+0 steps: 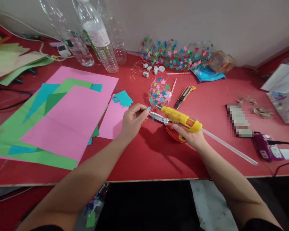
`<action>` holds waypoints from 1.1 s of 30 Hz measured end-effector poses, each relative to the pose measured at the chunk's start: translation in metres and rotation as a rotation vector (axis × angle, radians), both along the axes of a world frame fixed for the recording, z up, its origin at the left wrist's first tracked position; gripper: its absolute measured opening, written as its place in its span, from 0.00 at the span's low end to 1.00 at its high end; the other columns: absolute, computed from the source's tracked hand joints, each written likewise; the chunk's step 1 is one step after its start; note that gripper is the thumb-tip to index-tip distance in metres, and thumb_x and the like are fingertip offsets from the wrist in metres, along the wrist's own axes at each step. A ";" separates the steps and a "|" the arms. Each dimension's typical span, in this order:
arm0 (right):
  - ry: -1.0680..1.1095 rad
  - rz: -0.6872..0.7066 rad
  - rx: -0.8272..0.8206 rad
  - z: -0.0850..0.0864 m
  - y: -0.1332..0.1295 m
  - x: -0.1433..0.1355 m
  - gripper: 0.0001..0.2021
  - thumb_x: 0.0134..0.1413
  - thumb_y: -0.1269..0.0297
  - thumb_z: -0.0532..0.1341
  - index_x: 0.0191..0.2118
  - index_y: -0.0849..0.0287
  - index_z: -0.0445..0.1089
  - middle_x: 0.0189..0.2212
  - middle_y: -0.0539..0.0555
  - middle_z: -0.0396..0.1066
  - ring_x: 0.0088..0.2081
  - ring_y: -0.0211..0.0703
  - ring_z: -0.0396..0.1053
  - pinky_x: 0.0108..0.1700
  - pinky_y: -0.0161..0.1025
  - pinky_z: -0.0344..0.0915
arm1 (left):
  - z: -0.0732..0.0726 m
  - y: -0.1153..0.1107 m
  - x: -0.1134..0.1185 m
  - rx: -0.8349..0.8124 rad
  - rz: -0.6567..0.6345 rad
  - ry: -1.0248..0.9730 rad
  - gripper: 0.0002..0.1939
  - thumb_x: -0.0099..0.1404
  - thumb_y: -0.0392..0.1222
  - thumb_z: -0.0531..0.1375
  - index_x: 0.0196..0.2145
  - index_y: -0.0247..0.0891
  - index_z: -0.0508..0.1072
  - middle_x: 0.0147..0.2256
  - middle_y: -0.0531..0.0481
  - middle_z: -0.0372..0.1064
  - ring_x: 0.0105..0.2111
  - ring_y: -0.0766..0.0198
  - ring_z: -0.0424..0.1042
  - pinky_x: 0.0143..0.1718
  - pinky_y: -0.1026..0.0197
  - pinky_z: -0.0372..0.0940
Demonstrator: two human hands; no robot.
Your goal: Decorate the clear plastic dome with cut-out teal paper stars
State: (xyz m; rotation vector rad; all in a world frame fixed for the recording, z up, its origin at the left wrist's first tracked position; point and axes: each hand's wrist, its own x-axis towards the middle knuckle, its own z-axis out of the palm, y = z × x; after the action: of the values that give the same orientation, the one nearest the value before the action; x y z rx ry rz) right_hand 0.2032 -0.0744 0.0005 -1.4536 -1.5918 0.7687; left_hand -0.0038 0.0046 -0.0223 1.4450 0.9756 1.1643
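Observation:
Pinched between thumb and fingertips of my left hand (pixel 135 121) is a small blue star (pixel 148 108). My right hand (pixel 189 134) is wrapped round a yellow glue gun (pixel 180 118), whose nozzle points left towards the star without touching it. A long clear glue stick (pixel 231 149) sticks out of the gun's back. Beneath the gun lie red-handled scissors (pixel 159 117), their handles partly hidden by my right hand. Just behind the nozzle stands a clear plastic piece covered with coloured stars (pixel 159 91). A yellow and black cutter (pixel 185 96) lies behind the gun.
Pink, green and blue sheets (pixel 69 125) cover the left side, with a cut blue piece (pixel 123 98) beside them. Clear bottles (pixel 98 38) stand at the back left. A star-covered bottle (pixel 175 54) lies by the wall. A purple device (pixel 267 147) with cables sits at right.

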 end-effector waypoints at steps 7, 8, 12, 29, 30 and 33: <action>-0.065 0.081 0.026 -0.005 0.001 -0.005 0.14 0.58 0.52 0.61 0.40 0.54 0.77 0.35 0.55 0.79 0.37 0.53 0.78 0.42 0.49 0.76 | 0.001 -0.003 0.000 0.134 -0.028 0.105 0.07 0.63 0.39 0.59 0.27 0.38 0.71 0.25 0.54 0.64 0.27 0.67 0.63 0.32 0.62 0.59; -0.064 0.084 0.024 -0.006 0.001 -0.005 0.13 0.58 0.52 0.61 0.39 0.54 0.77 0.34 0.54 0.79 0.36 0.51 0.77 0.41 0.49 0.76 | 0.001 -0.004 0.000 0.131 -0.031 0.107 0.07 0.63 0.39 0.59 0.27 0.38 0.71 0.26 0.54 0.65 0.28 0.67 0.63 0.32 0.62 0.59; -0.085 0.095 0.009 -0.007 0.001 -0.005 0.13 0.59 0.52 0.61 0.38 0.56 0.77 0.32 0.54 0.78 0.35 0.50 0.77 0.43 0.49 0.76 | 0.001 -0.004 0.001 0.076 -0.030 0.098 0.07 0.62 0.40 0.59 0.27 0.38 0.71 0.26 0.53 0.65 0.27 0.67 0.64 0.31 0.62 0.59; -0.104 0.078 -0.039 -0.011 0.002 -0.005 0.17 0.59 0.49 0.60 0.34 0.58 0.76 0.29 0.54 0.77 0.33 0.47 0.75 0.44 0.44 0.75 | 0.000 -0.002 0.002 0.053 -0.033 0.041 0.06 0.60 0.39 0.59 0.26 0.37 0.72 0.23 0.55 0.64 0.25 0.69 0.62 0.28 0.64 0.57; -0.110 0.077 -0.040 -0.011 0.002 -0.005 0.17 0.59 0.49 0.59 0.34 0.58 0.75 0.29 0.55 0.76 0.33 0.47 0.75 0.44 0.45 0.75 | 0.000 -0.002 0.002 0.053 -0.033 0.042 0.06 0.60 0.39 0.59 0.26 0.37 0.71 0.23 0.55 0.64 0.25 0.69 0.62 0.28 0.64 0.57; -0.112 0.075 -0.047 -0.010 0.002 -0.005 0.16 0.58 0.49 0.60 0.33 0.58 0.75 0.28 0.54 0.76 0.32 0.47 0.75 0.41 0.44 0.75 | 0.000 -0.002 0.002 0.056 -0.031 0.042 0.06 0.60 0.39 0.59 0.26 0.37 0.71 0.23 0.55 0.64 0.24 0.69 0.62 0.28 0.64 0.57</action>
State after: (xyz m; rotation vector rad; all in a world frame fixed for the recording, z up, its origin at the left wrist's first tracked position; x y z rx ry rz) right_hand 0.1978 -0.0720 -0.0099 -1.4999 -1.7317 0.7839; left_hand -0.0019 0.0021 -0.0219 1.5291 0.9527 1.1506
